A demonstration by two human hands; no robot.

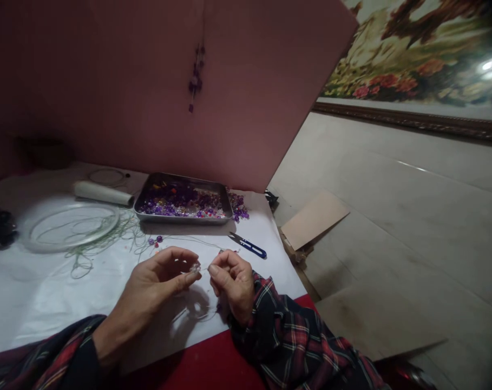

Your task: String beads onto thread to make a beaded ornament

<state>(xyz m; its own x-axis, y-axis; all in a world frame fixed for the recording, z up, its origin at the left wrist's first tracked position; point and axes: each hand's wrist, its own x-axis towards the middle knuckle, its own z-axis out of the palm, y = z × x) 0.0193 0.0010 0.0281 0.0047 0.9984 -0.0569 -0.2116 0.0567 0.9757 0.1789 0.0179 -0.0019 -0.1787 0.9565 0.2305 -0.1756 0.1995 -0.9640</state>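
Between the thumb and fingers of my left hand (148,281) is a small clear bead piece (195,267), pinkish and faceted. My right hand (233,279), just to its right, pinches a thin thread (204,269) that runs toward the bead piece. Both hands are raised a little above the white table covering (119,292). Beyond them, a metal tray (181,219) holds many purple, clear and red beads (181,200). Blue thread snips (249,246) lie to the right, past my right hand. A few loose purple beads (158,239) rest in front of the tray.
A clear ring of tubing (73,247) and tangled green thread (83,265) lie at left, near a pale cone (102,192). More beads (240,208) spill beside the tray. A beaded strand (195,81) hangs on the pink panel (246,97). The table's edge runs along the right.
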